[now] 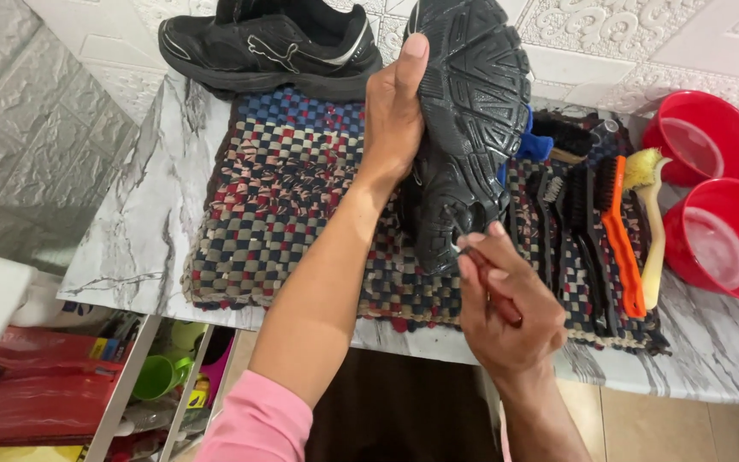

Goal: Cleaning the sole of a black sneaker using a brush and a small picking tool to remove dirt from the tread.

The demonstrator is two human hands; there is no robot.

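My left hand (393,111) grips a black sports shoe (470,120) by its side and holds it tilted up, its black treaded sole facing me. My right hand (506,304) holds a small thin tool with a reddish-brown handle (493,287), whose tip touches the heel end of the sole. Both hands work above a woven checkered mat (292,197) in blue, red and cream. A second black shoe (271,43) rests upright at the mat's far left edge, against the wall.
The mat lies on a marble-patterned counter (143,231). To the right lie several brushes, among them an orange one (622,231) and a yellow one (650,222), beside two red bowls (712,137) (724,244). Shelves with cups and red bags (44,385) sit below left.
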